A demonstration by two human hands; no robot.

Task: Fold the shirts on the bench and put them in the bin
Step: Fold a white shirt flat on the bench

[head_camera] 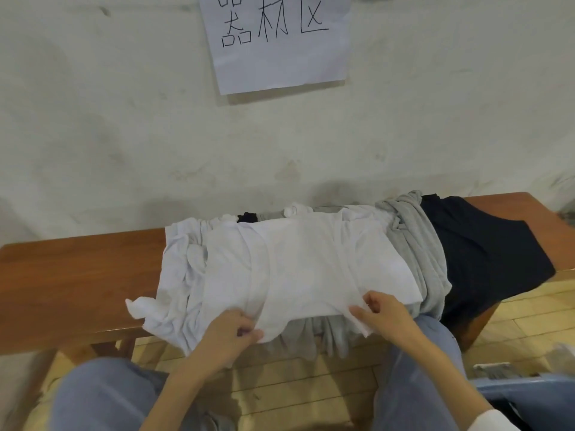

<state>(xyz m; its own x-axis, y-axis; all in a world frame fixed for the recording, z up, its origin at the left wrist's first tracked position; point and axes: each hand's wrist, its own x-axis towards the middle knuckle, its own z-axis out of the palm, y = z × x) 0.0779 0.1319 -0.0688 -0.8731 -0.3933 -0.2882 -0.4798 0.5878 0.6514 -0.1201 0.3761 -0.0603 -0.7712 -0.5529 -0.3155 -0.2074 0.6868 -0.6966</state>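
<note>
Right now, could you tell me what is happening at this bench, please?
A person seated at the wooden bench is folding a white shirt spread on top of a pile of clothes. The left hand and right hand each pinch its near edge. Under and beside it lie another white garment, a grey one and a dark one, all unfolded. A bin edge shows at the lower right; I cannot see inside it.
</note>
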